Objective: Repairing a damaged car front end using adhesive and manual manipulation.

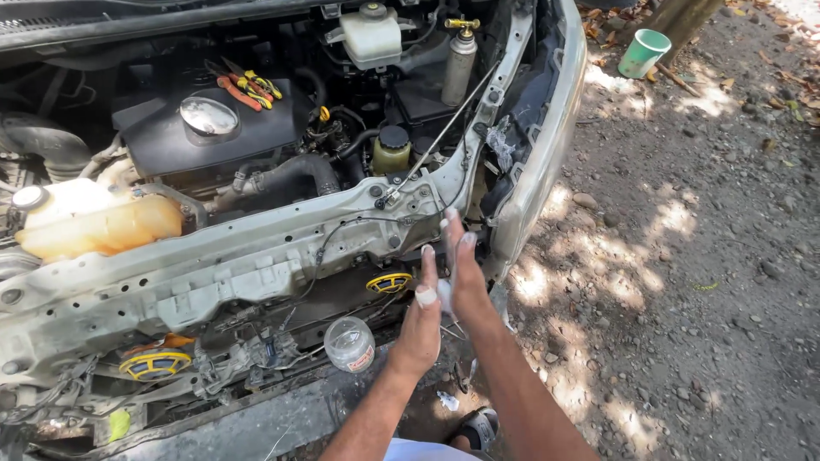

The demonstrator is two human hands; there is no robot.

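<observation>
My left hand (420,320) and my right hand (466,266) are raised palm to palm in front of a car's bare front crossmember (256,260). Their fingers are straight and point up. One finger of my left hand has a white wrap. A small white bit (444,295) shows between the palms; I cannot tell what it is. A clear plastic jar (348,343) sits just left of my left wrist. A yellow horn (389,282) is mounted close behind my left hand.
The open engine bay holds an orange coolant tank (94,224), red and yellow pliers (243,85) on the black engine cover, a silver gas canister (459,61) and a thin prop rod (444,128). A green cup (642,53) stands on the gravel at the right. My sandalled foot (478,424) is below.
</observation>
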